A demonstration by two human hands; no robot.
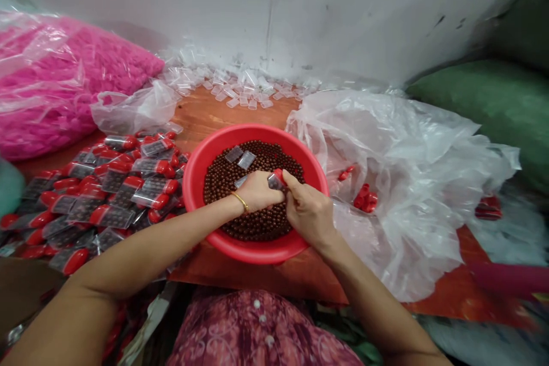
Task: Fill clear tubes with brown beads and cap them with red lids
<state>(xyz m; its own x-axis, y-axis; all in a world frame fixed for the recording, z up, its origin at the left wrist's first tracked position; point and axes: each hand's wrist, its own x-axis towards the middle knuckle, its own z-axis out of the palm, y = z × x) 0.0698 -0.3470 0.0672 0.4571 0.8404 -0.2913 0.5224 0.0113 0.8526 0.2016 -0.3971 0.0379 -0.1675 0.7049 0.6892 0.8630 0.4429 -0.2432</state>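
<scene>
A red plastic basin [201,174] full of small brown balls [257,223] sits on the wooden table in front of me. Both hands meet over it. My left hand [256,191], with a gold bracelet on the wrist, grips a small clear container [275,182]. My right hand [307,210] pinches the red cap [279,174] on that same container. Two empty clear containers [241,158] lie on the balls at the far side of the basin.
A pile of filled, red-capped containers [107,183] lies left of the basin. A clear plastic bag [403,183] with loose red caps [366,199] spreads to the right. Empty clear containers [240,91] line the wall. A pink bag [51,80] sits far left, a green sack [493,103] far right.
</scene>
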